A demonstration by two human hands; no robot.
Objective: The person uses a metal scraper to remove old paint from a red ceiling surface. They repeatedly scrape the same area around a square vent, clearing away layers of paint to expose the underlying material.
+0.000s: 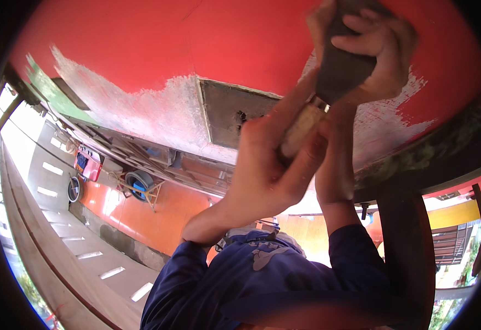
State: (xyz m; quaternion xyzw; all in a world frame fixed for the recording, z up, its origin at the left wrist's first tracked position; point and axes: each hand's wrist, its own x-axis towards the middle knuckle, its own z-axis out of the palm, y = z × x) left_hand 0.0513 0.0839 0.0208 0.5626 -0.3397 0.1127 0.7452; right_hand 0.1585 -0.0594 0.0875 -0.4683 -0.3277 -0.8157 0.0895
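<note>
My left hand is wrapped round the pale wooden handle of a putty knife, whose broad dark blade points up and away. Higher up, my right hand is closed over that blade, its fingers lying across the metal. A dark piece also shows between the right fingers at the top edge, and I cannot tell whether it is part of the same blade. Just behind both hands is a red painted surface with a rough whitish band along its lower part.
A dark rectangular panel is set in the red surface beside my left hand. To the right stands a dark post. Below lies an orange floor with a grey tub and a pink item. A long beam runs along the left.
</note>
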